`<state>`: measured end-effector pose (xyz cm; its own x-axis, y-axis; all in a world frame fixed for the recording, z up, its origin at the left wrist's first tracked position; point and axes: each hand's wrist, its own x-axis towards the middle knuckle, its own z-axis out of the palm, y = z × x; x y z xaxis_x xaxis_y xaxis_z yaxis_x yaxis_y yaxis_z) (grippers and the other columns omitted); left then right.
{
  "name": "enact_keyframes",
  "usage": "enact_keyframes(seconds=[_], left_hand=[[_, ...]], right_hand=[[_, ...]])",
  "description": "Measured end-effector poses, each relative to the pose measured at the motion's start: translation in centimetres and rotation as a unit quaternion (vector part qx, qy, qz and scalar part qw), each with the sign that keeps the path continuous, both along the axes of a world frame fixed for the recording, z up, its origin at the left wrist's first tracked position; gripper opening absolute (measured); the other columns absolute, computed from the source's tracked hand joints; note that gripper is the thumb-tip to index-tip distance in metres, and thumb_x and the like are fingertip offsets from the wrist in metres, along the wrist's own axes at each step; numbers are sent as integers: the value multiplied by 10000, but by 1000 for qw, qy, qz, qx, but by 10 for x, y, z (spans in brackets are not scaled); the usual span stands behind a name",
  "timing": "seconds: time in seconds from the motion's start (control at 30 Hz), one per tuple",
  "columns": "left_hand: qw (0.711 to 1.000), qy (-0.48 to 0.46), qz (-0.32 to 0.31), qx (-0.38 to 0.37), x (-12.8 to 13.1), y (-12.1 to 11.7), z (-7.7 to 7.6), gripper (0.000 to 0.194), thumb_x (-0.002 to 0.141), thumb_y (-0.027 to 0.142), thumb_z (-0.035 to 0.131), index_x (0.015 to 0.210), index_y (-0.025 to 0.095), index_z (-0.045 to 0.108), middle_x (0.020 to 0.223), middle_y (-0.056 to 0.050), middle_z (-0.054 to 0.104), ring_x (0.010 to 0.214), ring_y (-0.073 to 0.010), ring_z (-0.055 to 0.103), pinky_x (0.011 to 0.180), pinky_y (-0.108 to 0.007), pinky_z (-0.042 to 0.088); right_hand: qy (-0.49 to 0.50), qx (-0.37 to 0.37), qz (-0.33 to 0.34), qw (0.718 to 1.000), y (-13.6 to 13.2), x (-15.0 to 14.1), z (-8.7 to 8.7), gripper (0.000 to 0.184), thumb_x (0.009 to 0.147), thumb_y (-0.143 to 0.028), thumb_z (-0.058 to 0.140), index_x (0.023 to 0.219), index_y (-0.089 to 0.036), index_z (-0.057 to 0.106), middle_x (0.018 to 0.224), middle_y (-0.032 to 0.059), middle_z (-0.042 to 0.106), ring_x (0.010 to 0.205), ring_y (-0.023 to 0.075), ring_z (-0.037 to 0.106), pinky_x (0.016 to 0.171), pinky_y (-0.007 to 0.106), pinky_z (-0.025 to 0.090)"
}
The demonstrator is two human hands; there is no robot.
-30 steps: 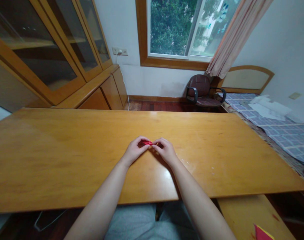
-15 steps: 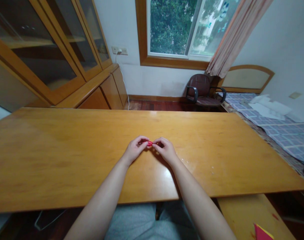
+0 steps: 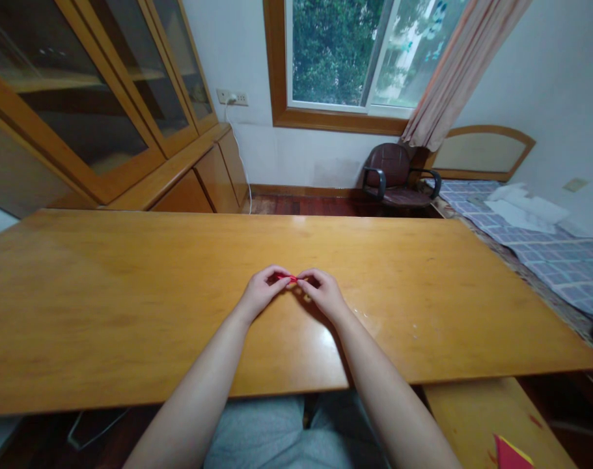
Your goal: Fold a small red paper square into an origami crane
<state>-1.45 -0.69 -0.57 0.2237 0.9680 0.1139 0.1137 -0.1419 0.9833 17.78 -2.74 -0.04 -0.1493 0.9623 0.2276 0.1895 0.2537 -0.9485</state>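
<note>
A small folded red paper piece (image 3: 291, 279) is pinched between both hands just above the wooden table (image 3: 130, 293). My left hand (image 3: 263, 293) grips its left end with closed fingertips. My right hand (image 3: 324, 293) grips its right end the same way. Most of the paper is hidden by the fingers. Both forearms reach in from the table's near edge.
A glass-fronted wooden cabinet (image 3: 105, 104) stands at the left. A dark armchair (image 3: 398, 176) sits under the window, with a bed (image 3: 545, 247) at the right. A lower wooden surface (image 3: 472, 417) at the bottom right carries a red and yellow paper sheet (image 3: 513, 454).
The red piece shows less between the fingertips now than one second ago. Both hands stay in the same spot on the table.
</note>
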Motion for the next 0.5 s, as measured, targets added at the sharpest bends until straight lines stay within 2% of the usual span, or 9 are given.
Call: enact_keyframes(seconds=[0.23, 0.37, 0.5], left_hand=[[1000, -2, 7, -6, 0, 1, 0, 246, 780, 379, 715, 888, 164, 662, 851, -36, 695, 762, -156, 635, 710, -261, 506], [1000, -14, 2, -11, 1, -1, 1, 237, 780, 369, 716, 885, 164, 663, 871, -44, 702, 801, -167, 650, 742, -272, 514], [1000, -14, 2, -15, 1, 0, 1, 224, 777, 358, 712, 876, 162, 669, 861, -43, 702, 789, -164, 648, 729, -269, 514]], right_hand=[[-9, -25, -1, 1000, 1, 1, 0, 251, 897, -380, 576, 919, -162, 699, 803, 40, 703, 632, 128, 607, 623, 237, 486], [-56, -30, 19, 998, 2, 0, 2, 299, 911, -410, 563, 870, -161, 724, 739, 35, 692, 638, 131, 605, 640, 236, 473], [-40, -53, 43, 997, 2, 1, 3, 345, 919, -447, 544, 859, -158, 722, 756, 39, 701, 648, 129, 607, 627, 224, 465]])
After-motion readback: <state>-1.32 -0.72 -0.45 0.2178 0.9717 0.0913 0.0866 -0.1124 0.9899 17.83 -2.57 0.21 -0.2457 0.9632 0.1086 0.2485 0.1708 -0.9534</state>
